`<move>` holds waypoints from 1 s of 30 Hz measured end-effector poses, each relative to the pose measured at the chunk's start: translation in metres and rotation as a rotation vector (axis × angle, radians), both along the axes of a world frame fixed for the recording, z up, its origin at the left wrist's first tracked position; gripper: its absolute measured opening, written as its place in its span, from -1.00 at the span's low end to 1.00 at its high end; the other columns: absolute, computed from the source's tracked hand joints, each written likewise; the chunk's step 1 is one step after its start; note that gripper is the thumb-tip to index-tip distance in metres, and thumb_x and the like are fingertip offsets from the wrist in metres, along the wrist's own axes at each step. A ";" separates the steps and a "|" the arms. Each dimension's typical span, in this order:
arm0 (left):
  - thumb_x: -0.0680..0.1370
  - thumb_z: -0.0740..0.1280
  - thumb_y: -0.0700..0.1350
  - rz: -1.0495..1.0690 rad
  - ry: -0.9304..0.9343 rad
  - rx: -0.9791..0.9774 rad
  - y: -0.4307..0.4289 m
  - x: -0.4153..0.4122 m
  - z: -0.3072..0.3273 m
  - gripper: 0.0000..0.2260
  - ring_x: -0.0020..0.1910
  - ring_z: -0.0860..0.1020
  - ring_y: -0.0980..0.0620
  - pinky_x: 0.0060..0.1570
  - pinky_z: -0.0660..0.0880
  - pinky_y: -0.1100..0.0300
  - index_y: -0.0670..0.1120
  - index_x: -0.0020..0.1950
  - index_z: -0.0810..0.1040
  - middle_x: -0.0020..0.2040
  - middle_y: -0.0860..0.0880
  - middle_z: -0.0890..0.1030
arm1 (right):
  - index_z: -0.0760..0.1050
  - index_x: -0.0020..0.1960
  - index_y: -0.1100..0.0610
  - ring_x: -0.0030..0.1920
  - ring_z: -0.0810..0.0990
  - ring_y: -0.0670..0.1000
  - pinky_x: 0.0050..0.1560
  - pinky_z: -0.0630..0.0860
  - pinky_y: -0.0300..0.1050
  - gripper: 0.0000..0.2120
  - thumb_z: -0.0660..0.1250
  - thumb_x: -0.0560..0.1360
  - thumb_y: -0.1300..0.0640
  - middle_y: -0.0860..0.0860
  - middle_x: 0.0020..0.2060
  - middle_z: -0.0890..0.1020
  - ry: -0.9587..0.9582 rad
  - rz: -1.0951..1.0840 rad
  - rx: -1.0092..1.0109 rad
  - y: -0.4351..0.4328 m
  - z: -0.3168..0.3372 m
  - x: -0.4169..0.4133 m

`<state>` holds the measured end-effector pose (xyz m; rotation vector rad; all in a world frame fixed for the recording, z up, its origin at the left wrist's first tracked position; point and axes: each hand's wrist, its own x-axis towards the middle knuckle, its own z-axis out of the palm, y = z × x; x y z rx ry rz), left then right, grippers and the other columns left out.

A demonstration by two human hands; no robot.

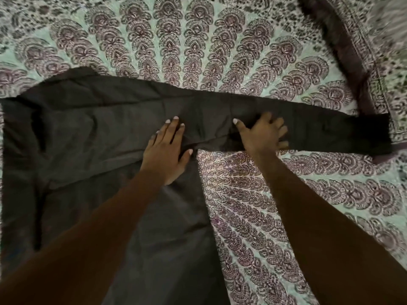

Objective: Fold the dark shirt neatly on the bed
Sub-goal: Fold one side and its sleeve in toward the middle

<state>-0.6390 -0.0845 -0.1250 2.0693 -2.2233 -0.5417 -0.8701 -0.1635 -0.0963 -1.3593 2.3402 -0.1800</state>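
Note:
The dark shirt lies spread flat on the bed, its body at the left and bottom. One long sleeve stretches out to the right. My left hand rests flat on the shirt near the armpit, fingers apart. On the start of the sleeve, my right hand presses down with spread fingers, and its lower fingers curl at the sleeve's near edge. Neither hand lifts any cloth.
The bed is covered by a pale green sheet with a dark purple fan pattern. A dark border band of the sheet runs down at the upper right, close to the sleeve's cuff.

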 end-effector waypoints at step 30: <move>0.43 0.52 -0.45 0.608 0.939 0.195 0.279 0.222 0.093 -0.48 0.21 0.68 0.01 0.24 0.61 0.13 0.01 0.27 0.61 0.20 -0.09 0.70 | 0.38 -0.25 0.08 -0.33 0.38 -0.24 -0.24 0.32 -0.40 -0.65 0.51 0.47 0.35 -0.23 -0.38 0.39 -0.984 0.799 0.308 0.313 0.092 0.229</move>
